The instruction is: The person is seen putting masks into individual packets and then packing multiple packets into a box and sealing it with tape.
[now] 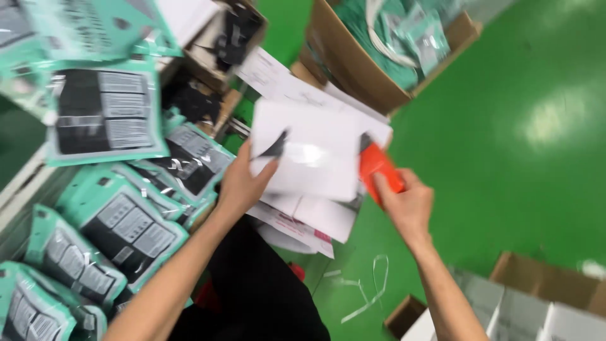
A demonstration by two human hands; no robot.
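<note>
I am holding a white box (309, 158) flat in front of me, above a loose stack of white papers (303, 218) whose edges are sticking out below and to the right of it. My left hand (243, 183) is gripping the box's left edge, thumb on top and fingers underneath. My right hand (407, 205) is clenching an orange tool (377, 167), which is touching the box's right edge; the motion blur is keeping me from telling its tip clearly.

To the right of the box the room is opening up: the green floor (505, 126) is lying bare and shiny there, giving my right arm free space. To the left it is crowded, with teal and black pouches (120, 221) overlapping one another in a heap right up against my left forearm. Behind the box, an open cardboard carton (353, 69) is sitting with more teal packets inside, its near corner just beyond the papers. Another dark-filled carton (221, 38) is standing further left.

Below my hands, strips of clear plastic strapping (372, 290) are lying on the floor. More cardboard boxes (536, 297) are crowding the lower right corner, near my right forearm.
</note>
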